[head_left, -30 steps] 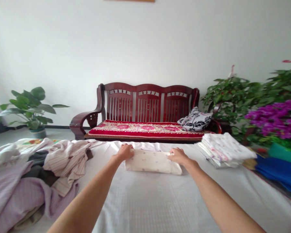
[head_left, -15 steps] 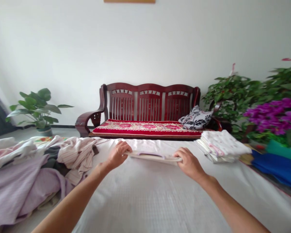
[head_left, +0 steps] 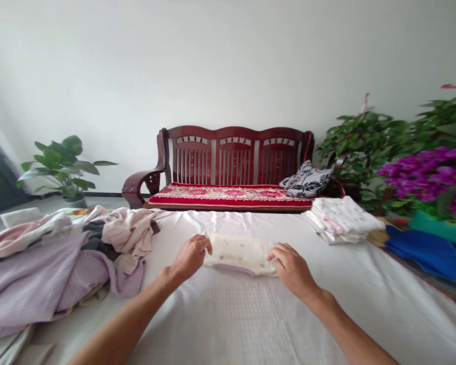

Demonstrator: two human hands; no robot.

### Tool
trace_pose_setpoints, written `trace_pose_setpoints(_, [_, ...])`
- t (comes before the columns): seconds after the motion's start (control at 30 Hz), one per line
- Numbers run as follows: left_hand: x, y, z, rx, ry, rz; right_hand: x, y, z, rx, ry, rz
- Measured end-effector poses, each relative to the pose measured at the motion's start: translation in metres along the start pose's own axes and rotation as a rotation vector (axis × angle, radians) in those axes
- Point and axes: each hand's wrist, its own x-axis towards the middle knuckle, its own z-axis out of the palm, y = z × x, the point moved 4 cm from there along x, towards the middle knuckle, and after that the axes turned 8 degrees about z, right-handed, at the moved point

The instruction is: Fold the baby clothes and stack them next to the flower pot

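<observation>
Left hand (head_left: pixel 193 256) and right hand (head_left: pixel 293 267) have half-curled fingers; whether they pinch anything, I cannot tell. Below them spreads a white sheet (head_left: pixel 228 319). On it lie a clothes heap (head_left: pixel 66 276) at left, a smaller folded stack (head_left: pixel 344 218) at right, and, smallest, the folded cream cloth (head_left: pixel 238 252) between both hands.

Folded garment (head_left: pixel 238 252): soft matt cloth. Bench (head_left: pixel 234 145): glossy, smooth wood. Sheet (head_left: pixel 228 314): fine-textured cloth.

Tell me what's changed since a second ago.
The cream cloth was tipped up and laid down again, its purple trim now along the near edge. The left hand and right hand are at its ends, their grip unclear. The folded stack and clothes pile stayed put.
</observation>
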Motion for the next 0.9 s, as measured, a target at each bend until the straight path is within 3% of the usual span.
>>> trace_pose_setpoints(0.13, [0.029, 0.025, 0.033, -0.029, 0.028, 0.045, 0.020, -0.028, 0.021, 0.002, 0.061, -0.040])
trace_pose_setpoints(0.23, [0.043, 0.032, 0.060, 0.066, -0.053, 0.128, 0.031, -0.039, 0.050, -0.115, -0.040, -0.044])
trace_pose_setpoints(0.33, [0.043, 0.026, 0.075, 0.183, -0.160, 0.116, 0.031, -0.036, 0.071, -0.214, -0.147, -0.016])
trace_pose_setpoints(0.5, [0.030, 0.007, 0.070, 0.273, -0.214, 0.028, 0.024, -0.022, 0.075, -0.276, -0.180, -0.002])
trace_pose_setpoints(0.73, [0.014, -0.024, 0.052, 0.338, -0.217, -0.204, 0.021, -0.008, 0.071, -0.305, -0.180, 0.094])
trace_pose_setpoints(0.9, [0.004, -0.036, 0.045, 0.347, -0.204, -0.330, 0.016, 0.020, 0.067, -0.315, -0.196, 0.187])
